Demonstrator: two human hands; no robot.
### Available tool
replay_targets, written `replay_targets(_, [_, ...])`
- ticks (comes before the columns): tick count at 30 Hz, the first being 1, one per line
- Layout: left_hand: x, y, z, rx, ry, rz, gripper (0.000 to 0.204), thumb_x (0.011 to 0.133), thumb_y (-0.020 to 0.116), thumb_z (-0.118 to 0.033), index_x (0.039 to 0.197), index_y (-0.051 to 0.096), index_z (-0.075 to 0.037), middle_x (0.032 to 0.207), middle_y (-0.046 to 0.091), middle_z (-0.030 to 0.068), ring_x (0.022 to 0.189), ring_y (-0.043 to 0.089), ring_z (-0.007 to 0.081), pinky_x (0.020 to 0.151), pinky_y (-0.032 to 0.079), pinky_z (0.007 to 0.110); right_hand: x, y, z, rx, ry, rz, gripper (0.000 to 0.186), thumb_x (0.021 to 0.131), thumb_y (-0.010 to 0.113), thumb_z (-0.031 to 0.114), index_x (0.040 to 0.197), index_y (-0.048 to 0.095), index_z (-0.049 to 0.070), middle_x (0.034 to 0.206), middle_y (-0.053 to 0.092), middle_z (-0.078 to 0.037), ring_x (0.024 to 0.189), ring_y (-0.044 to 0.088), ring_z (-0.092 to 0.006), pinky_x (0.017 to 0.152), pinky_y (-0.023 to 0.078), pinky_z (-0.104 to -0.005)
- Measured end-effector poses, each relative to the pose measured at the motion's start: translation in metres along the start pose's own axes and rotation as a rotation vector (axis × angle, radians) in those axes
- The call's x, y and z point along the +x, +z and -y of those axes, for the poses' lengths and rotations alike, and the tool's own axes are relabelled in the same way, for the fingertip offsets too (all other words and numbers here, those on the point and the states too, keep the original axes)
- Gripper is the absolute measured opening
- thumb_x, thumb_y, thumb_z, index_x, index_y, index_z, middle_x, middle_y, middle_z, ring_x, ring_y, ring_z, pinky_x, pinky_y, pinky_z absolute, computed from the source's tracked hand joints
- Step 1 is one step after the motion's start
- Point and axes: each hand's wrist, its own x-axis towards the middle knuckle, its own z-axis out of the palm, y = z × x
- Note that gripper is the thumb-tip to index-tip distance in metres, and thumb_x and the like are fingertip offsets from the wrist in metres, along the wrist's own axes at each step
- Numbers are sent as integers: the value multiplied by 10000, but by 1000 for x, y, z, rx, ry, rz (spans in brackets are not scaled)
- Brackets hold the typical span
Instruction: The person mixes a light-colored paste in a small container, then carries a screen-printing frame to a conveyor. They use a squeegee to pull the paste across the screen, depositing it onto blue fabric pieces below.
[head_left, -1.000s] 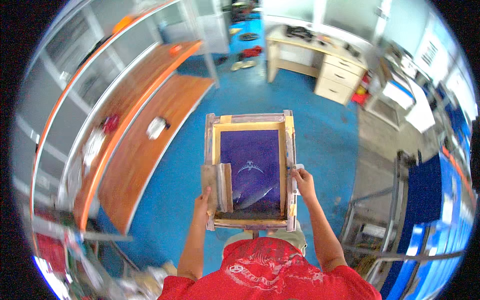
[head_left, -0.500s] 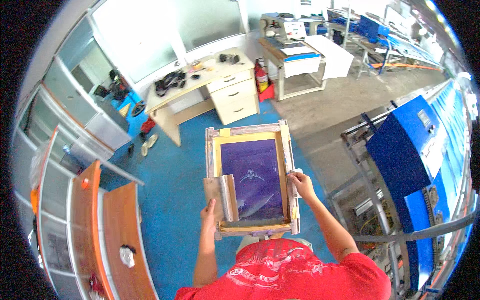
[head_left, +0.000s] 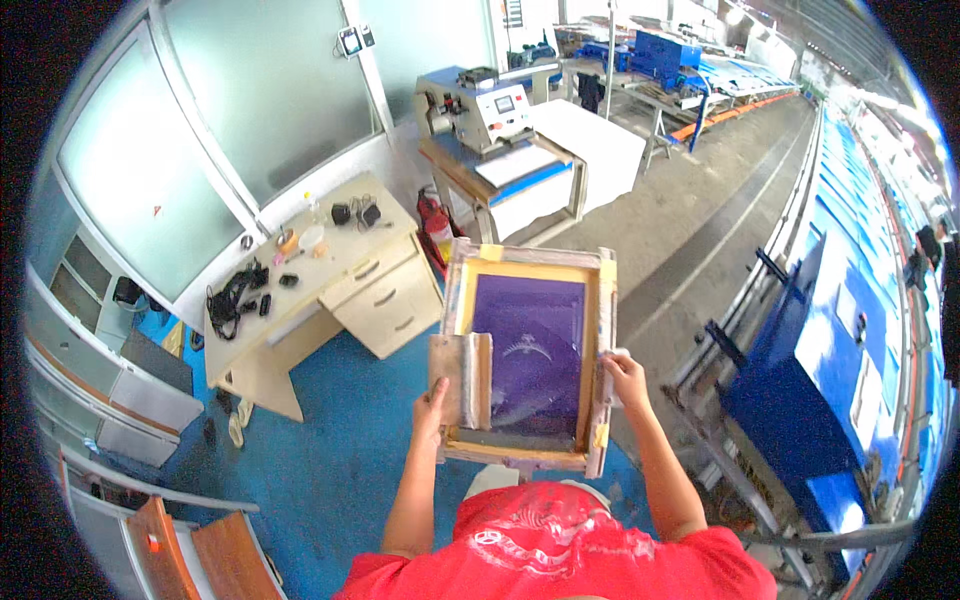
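Note:
I carry a screen printing frame [head_left: 531,388] in front of my red shirt, its wooden rim patched with yellow tape and its purple mesh bearing a pale curved emblem. My left hand [head_left: 429,410] is closed at the left rim, the thumb on a wooden-backed squeegee [head_left: 475,382] that lies across that rim and over part of the mesh. On the right side, my right hand [head_left: 624,377] grips the frame's outer edge. The fingers beneath the frame are hidden on both sides.
Ahead left stands a pale desk [head_left: 345,240] with black straps and small items. Beyond it are a red fire extinguisher [head_left: 435,225] and a heat press-like machine [head_left: 485,112] on a table. Blue machinery [head_left: 800,370] lines the right; an orange-brown bench [head_left: 215,560] is lower left.
My view has turned to the right and come closer to the desk and white machine, which now sit further left. The frame and squeegee stay in my hands, slightly further right in view.

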Motion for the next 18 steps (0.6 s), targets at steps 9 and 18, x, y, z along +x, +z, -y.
replay_targets(9, [111,136,24,173,63,286,625,807,834,-540,1095,733,5,1036,716,55,959,622,131,832,493,308,-1,-59,-115,102,85,-390,210,999,640,171,1092,732,6,992,717,-15,854,628,-94,781,481,-252])
replay_targets(18, [278,346,-86,247,31,501,594,843,825,-477,1160,712,13,1064,722,72,952,665,171,837,527,323,226,-118,-26,282,107,-593,228,963,685,183,1050,737,-21,938,724,-59,896,634,-126,836,490,-289])
